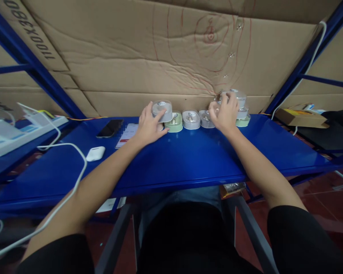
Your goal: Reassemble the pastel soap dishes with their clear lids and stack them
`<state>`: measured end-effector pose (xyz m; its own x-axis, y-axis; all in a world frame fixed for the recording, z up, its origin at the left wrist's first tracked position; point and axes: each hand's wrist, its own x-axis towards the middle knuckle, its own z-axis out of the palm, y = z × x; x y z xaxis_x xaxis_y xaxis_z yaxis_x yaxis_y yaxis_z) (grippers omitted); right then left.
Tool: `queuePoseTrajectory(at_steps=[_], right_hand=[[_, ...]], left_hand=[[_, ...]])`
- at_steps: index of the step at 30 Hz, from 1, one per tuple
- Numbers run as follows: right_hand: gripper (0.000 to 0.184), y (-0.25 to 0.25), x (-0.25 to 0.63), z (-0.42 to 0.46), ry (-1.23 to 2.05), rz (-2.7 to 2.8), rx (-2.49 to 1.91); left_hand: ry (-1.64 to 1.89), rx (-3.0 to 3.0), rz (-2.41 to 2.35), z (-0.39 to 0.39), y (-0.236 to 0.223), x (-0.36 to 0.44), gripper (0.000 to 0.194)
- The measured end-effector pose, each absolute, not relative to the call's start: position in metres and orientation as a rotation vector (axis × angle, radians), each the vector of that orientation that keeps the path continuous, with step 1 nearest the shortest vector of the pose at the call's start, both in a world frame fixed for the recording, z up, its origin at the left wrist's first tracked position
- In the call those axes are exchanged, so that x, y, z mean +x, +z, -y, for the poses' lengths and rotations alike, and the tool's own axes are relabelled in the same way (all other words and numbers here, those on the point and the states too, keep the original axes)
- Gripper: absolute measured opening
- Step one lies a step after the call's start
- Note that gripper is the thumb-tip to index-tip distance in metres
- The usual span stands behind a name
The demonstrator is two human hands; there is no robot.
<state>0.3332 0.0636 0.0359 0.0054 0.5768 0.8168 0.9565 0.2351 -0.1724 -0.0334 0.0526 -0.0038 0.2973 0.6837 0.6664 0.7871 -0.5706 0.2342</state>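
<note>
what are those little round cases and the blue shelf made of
The round cases look like clear, glossy plastic: their lids are see-through and catch highlights. The blue shelf looks like painted or powder-coated steel, given its smooth, glossy surface and sheet-metal edge, though the coating hides the metal itself.

On my feed, a black smartphone (110,128) lies on the blue steel shelf (205,160) beside a printed card (126,135), with a white earbud case (95,153) and a white cable (65,144) nearby, and marked cardboard sheeting (125,68) lines the rack behind.
</note>
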Motion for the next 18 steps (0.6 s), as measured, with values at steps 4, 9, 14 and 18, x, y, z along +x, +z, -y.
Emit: queuePoseTrajectory(at_steps=[4, 9, 14, 18], right_hand=[[0.064, 0.033, 0.317, -0.052, -0.525, 1.767, -1.367], [0.059, 0.035, 0.308, -0.043, -0.484, 1.848, -1.364], [0.059, 0.038, 0.309, -0.041, -0.425, 1.869, -1.377], [0.059, 0.038, 0.313, -0.044, -0.402, 1.858, -1.367]], left_hand=[[-1.021, -2.438, 1.432, -0.061, -0.006, -0.032, 0.109], [-0.967, -2.404, 1.471, -0.065, -0.004, -0.032, 0.096], [-0.922, -2.393, 1.454, -0.060, 0.003, -0.034, 0.085], [-0.884, -2.374, 1.437, -0.053, 0.006, -0.031, 0.081]])
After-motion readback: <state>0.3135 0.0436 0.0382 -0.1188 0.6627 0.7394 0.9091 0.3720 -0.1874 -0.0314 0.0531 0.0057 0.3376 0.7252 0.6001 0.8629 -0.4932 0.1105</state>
